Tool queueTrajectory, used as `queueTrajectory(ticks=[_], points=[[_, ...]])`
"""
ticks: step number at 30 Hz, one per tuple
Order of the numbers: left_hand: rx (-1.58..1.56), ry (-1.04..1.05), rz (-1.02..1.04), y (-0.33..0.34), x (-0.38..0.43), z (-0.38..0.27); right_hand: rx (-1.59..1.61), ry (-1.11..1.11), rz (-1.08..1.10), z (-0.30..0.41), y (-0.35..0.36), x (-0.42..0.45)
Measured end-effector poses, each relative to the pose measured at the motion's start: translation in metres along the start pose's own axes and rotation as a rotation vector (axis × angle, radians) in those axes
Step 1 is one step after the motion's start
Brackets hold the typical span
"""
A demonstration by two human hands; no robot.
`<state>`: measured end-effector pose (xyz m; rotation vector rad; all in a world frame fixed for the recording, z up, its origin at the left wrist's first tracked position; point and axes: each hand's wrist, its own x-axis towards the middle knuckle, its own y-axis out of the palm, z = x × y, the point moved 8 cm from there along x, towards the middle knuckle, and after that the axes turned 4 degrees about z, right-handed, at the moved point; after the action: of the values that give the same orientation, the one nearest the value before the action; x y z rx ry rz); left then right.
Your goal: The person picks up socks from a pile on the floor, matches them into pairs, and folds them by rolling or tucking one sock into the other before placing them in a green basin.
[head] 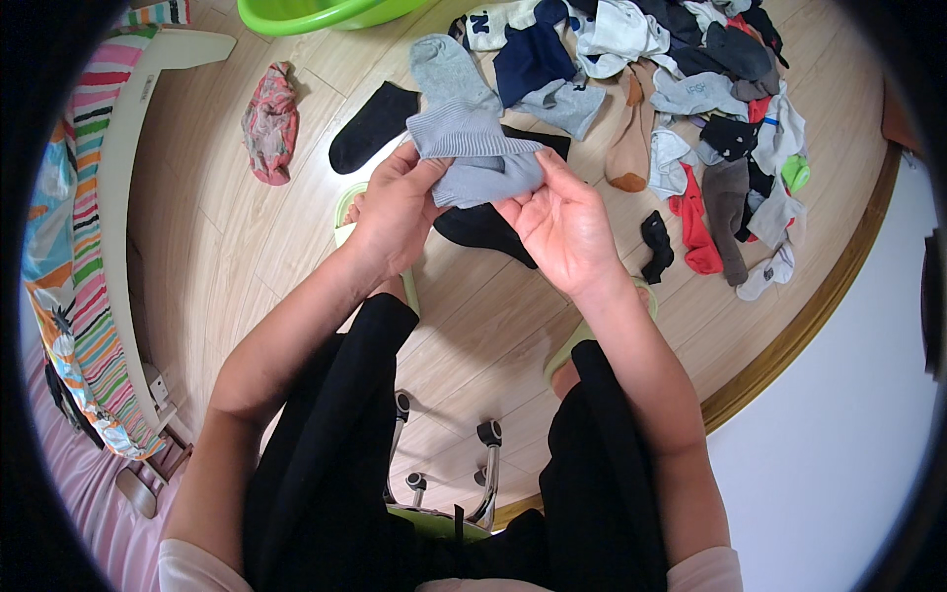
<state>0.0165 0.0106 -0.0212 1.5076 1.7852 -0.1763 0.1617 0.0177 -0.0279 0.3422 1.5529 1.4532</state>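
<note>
A light grey-blue sock with a ribbed cuff is stretched between my two hands above the floor. My left hand pinches its left edge between thumb and fingers. On the other side, my right hand grips the cuff's right end, palm turned up. Beneath the held sock lies a black sock, partly hidden by it and my right hand. Another black sock rests flat to the left of it. Just beyond are a pale grey sock and a navy sock.
A large heap of mixed socks spreads over the wooden floor at upper right. A crumpled red-and-grey cloth item lies at left, below a green basin. Left stands a bed frame; a wheeled chair base is under me.
</note>
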Motion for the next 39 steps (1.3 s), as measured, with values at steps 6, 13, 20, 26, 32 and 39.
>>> queueTrajectory(ticks=[6, 13, 20, 26, 32, 39], points=[[-0.158, -0.102, 0.148, 0.017, -0.002, 0.002, -0.106, -0.055, -0.052, 0.002, -0.009, 0.001], [-0.194, -0.24, 0.244, 0.026, -0.013, 0.018, -0.16, -0.268, -0.113, 0.007, -0.02, 0.015], [-0.082, -0.362, 0.354, 0.043, -0.025, 0.033, -0.259, -0.236, -0.205, 0.013, -0.029, 0.018], [0.451, -0.227, 0.567, 0.045, -0.019, 0.024, -0.451, -0.132, -0.275, -0.003, -0.055, 0.013], [0.852, 0.222, 0.447, 0.042, -0.011, -0.005, -0.332, 0.267, 0.006, -0.01, -0.024, 0.002], [0.634, 0.224, 0.189, 0.012, 0.006, -0.014, -0.655, 0.231, 0.123, -0.005, -0.014, -0.004]])
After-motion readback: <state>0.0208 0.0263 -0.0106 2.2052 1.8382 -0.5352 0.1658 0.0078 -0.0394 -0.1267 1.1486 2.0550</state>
